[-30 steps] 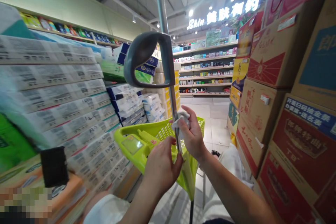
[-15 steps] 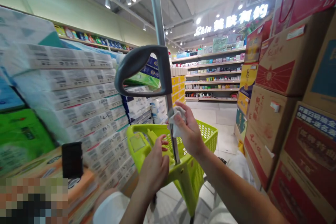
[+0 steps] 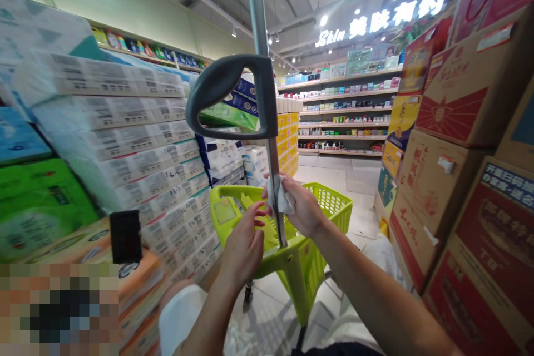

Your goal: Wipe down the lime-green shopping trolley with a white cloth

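Note:
In the head view a green-yellow plastic shopping cart (image 3: 225, 208) stands in front of me, with a metal pole (image 3: 273, 164) rising from its near edge. A grey looped handle (image 3: 200, 97) is fixed on the pole. Below that handle, my right hand (image 3: 304, 206) presses a crumpled white cloth (image 3: 284, 196) around the pole. Its fingertips curl behind the metal and are partly hidden. My left hand (image 3: 245, 242) hovers beside the pole over the cart's near edge, fingers loosely bent and apart, holding nothing visible.
Stacked packs of paper goods (image 3: 137, 136) line the left side. A black rectangular object (image 3: 125, 236) sits on orange packs at lower left. Cardboard boxes (image 3: 442, 183) are piled close on the right. A shelf of small goods (image 3: 346, 117) stands across the aisle's far end.
My right hand has slid the cloth slightly down the pole, away from the handle. The left hand stays near the pole. My view has tilted down and turned slightly left.

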`<state>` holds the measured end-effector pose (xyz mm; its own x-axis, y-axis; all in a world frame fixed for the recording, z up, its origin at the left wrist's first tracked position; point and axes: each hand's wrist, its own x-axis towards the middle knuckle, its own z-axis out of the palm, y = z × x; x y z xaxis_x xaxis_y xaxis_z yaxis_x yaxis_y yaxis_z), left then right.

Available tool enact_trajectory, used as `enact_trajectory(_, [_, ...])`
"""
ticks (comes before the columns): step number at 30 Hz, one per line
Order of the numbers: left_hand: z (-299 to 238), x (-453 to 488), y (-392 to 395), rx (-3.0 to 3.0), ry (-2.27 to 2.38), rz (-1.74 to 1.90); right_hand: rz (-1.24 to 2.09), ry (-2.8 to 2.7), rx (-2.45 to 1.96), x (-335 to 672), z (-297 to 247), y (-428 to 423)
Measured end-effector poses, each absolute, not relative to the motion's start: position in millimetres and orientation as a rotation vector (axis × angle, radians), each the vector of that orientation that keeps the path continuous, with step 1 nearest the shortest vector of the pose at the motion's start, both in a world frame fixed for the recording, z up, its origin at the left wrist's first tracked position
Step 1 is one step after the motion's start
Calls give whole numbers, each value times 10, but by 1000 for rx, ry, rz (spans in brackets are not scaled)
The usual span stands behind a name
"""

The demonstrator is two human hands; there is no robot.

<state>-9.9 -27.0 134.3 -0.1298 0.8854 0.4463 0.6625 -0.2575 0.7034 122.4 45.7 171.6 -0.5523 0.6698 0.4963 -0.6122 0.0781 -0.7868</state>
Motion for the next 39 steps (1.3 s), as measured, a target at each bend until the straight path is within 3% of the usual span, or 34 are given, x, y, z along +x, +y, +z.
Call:
enact_trajectory(9, [1384, -57, -295, 1927, 1861, 1216, 1428, -1351, -301, 1238, 883, 248])
enact_trajectory(15, [1369, -19, -329, 2045, 1898, 1188, 864, -1459, -358, 1285, 1223, 263])
enact_trajectory(21, [1394, -113, -362, 2078, 1660, 1537, 878, -1485, -390, 1203, 1102, 256])
enact_trajectory(31, [2660, -120, -463, 1867, 951, 2169, 940, -1333, -92, 1060, 2224, 390])
enact_trajectory(35, [2856, -108, -436, 1758, 859, 2176, 1157, -1268, -34, 1018, 2335, 487])
enact_trajectory(39, [2901, -73, -411, 1718, 899, 2162, 1067, -1174, 39, 1017, 2792, 622])
